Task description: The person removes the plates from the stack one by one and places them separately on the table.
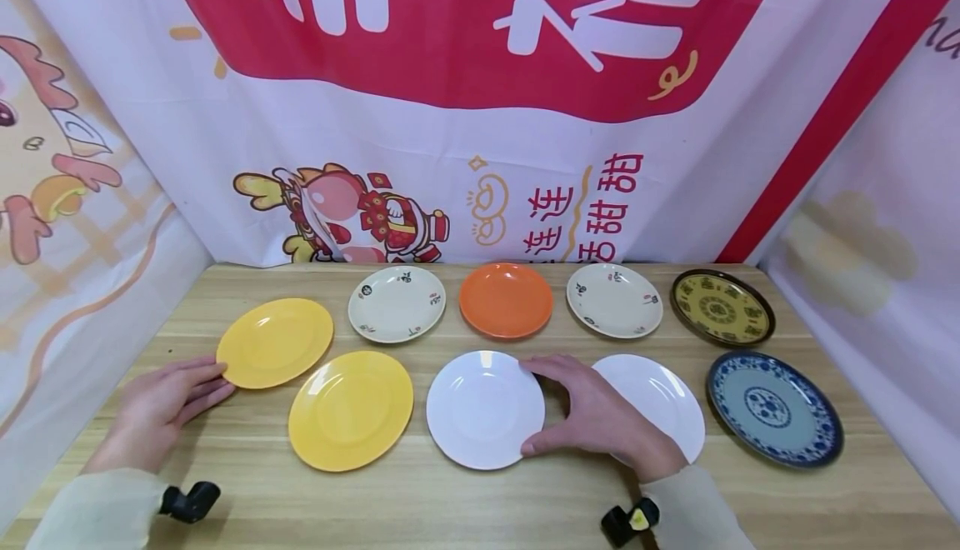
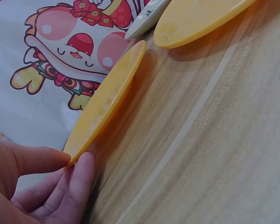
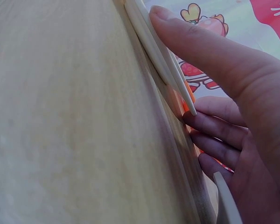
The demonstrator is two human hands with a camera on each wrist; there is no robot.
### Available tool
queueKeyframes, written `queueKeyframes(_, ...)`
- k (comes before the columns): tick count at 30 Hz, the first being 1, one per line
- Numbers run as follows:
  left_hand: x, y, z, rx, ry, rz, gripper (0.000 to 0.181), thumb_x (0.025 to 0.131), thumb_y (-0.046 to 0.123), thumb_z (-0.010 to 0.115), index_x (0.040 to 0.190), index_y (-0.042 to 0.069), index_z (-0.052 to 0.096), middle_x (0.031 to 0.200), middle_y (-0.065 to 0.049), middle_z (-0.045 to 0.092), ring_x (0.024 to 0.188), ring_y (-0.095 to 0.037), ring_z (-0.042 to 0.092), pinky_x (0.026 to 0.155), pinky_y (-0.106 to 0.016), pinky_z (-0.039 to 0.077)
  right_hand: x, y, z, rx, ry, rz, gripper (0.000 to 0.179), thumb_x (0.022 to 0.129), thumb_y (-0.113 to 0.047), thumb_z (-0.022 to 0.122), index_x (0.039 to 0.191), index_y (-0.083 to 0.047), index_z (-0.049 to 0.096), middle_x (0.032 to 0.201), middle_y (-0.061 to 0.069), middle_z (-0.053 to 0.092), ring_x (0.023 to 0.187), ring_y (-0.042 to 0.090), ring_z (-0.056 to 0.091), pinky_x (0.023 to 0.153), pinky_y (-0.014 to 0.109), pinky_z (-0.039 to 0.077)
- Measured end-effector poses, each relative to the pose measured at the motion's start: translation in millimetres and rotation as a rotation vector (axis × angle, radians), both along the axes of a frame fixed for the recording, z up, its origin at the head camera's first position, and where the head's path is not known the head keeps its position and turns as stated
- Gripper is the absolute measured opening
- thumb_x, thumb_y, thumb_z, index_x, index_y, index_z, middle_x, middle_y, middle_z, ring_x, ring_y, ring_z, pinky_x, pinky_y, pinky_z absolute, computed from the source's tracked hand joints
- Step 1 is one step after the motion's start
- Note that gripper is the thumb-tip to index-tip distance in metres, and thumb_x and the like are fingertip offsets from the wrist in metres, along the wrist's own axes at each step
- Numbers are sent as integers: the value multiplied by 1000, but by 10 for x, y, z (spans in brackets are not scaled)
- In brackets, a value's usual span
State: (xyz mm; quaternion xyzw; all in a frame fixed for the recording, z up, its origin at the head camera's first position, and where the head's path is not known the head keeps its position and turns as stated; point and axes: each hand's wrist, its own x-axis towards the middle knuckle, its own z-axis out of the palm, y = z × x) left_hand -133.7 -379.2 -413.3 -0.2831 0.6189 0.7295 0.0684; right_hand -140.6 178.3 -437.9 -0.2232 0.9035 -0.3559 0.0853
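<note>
My left hand [image 1: 165, 400] pinches the left rim of the farther yellow plate [image 1: 274, 343]. In the left wrist view, its thumb is on top of the yellow rim and the fingers are under it. Close by on the right lies a second yellow plate [image 1: 351, 411]. My right hand [image 1: 592, 412] spans the right side of a white plate [image 1: 483, 410], thumb at its near edge and fingertips at its far edge. Partly hidden beneath that hand and wrist is another white plate [image 1: 667, 400]. Whether the gripped white plate touches the table, I cannot tell.
Along the back are two patterned cream plates [image 1: 397, 304] [image 1: 615, 300], an orange plate [image 1: 506, 300] and a dark-rimmed olive plate [image 1: 722, 307]. A blue patterned plate [image 1: 775, 408] lies at right. Printed cloth [image 1: 465, 175] hangs behind the wooden table [image 1: 420, 508].
</note>
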Motion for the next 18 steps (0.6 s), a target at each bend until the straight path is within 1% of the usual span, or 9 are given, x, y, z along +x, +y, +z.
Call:
queueKeyframes(4, -3, 14, 6, -9, -6, 24, 38, 103, -2, 66, 80, 26, 77, 83, 15, 77, 82, -7, 80, 86, -29, 69, 3, -1, 7, 1, 0, -2, 105, 63, -68, 97, 153, -29, 60, 154, -6, 61, 146, 23, 54, 125, 56, 46)
queueKeyframes(9, -5, 21, -6, 3, 10, 40, 41, 102, -5, 65, 79, 25, 79, 82, 14, 78, 81, -6, 80, 84, -27, 69, 3, -3, 11, -1, -3, -3, 105, 63, -68, 97, 153, -29, 60, 154, -6, 61, 146, 23, 54, 125, 57, 45)
queueKeyframes(14, -6, 27, -16, -9, 18, 59, 40, 101, -6, 66, 78, 24, 79, 81, 14, 77, 80, -5, 79, 84, -27, 69, 2, -4, 5, -2, -7, -4, 105, 63, -68, 97, 153, -29, 60, 154, -6, 60, 147, 23, 53, 125, 57, 45)
queueKeyframes(18, -11, 23, -16, -4, 30, 64, 42, 102, -7, 64, 78, 24, 79, 81, 13, 77, 79, -6, 79, 83, -28, 69, 4, -2, 3, -3, -7, -5, 105, 63, -68, 97, 153, -29, 61, 155, -5, 60, 147, 24, 53, 126, 57, 45)
